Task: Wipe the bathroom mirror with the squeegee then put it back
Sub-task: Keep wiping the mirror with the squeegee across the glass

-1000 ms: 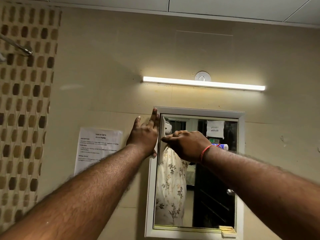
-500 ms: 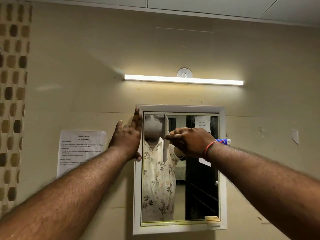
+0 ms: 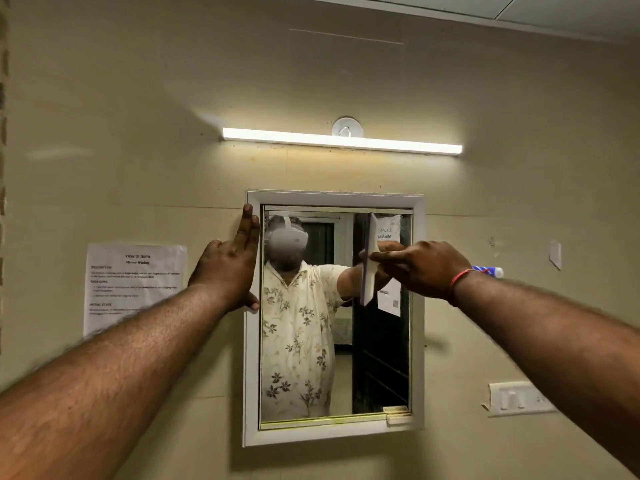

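Observation:
A white-framed bathroom mirror hangs on the beige wall. My right hand grips a pale squeegee, whose blade stands upright against the glass in the mirror's upper right part. My left hand lies flat against the mirror's left frame edge near the top, fingers straight and pointing up, holding nothing. The glass reflects a person in a floral shirt with a white headset.
A lit tube light runs above the mirror. A printed paper sheet is stuck to the wall at left. A white switch plate sits low on the right wall. A small white-and-blue tube shows behind my right wrist.
My right hand has drawn the upright squeegee across the glass from the left side to the right. My left hand stays on the frame's left edge.

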### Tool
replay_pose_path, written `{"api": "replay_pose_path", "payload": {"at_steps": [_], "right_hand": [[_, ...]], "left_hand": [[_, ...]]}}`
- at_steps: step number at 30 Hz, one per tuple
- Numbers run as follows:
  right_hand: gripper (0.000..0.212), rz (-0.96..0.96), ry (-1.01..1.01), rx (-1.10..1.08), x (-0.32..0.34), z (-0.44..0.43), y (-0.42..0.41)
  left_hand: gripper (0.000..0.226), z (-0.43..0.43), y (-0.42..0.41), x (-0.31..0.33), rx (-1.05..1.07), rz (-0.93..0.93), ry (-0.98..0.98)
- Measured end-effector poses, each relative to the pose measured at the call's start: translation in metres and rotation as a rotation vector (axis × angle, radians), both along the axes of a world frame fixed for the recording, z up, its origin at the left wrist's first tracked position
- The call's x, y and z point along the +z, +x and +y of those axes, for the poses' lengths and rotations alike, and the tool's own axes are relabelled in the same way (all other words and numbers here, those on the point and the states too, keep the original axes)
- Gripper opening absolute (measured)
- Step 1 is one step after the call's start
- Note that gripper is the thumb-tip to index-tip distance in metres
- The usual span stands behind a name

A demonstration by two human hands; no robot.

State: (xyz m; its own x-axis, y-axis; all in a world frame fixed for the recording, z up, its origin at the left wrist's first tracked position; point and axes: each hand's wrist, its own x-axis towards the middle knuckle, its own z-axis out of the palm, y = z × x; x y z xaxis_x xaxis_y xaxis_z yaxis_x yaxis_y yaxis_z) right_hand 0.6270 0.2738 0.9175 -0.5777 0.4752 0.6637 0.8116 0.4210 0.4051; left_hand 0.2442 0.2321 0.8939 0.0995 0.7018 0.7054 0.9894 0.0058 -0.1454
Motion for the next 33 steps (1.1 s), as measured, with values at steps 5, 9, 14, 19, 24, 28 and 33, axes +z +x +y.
{"api": "replay_pose_path", "payload": {"at_steps": [5,9,14,19,24,28,33], "right_hand": [[0.073,0.078,-0.028,-0.209,-0.003,0.004,0.044],[0.078,0.071,-0.010,-0.236,-0.002,0.004,0.048],[0.052,0.049,0.005,-0.261,-0.001,0.011,0.055],[0.042,0.015,0.002,-0.300,0.001,0.009,0.058],[0.039,-0.014,0.001,-0.354,0.001,0.003,0.060],[0.039,-0.041,-0.006,-0.411,0.003,-0.003,0.058],[0.041,-0.085,0.064,-0.343,-0.002,-0.010,0.050]], "left_hand": [[0.185,-0.003,0.001,0.000,-0.021,-0.008,0.012],[0.187,-0.003,-0.001,-0.001,-0.051,-0.008,0.005],[0.180,-0.003,-0.002,-0.006,-0.036,0.001,-0.014],[0.176,-0.004,-0.003,-0.011,-0.034,0.008,-0.028],[0.174,-0.005,-0.002,-0.019,-0.039,0.001,-0.030],[0.175,-0.003,-0.007,-0.031,-0.077,-0.014,-0.031],[0.177,0.001,-0.011,-0.045,-0.106,-0.014,-0.011]]}}
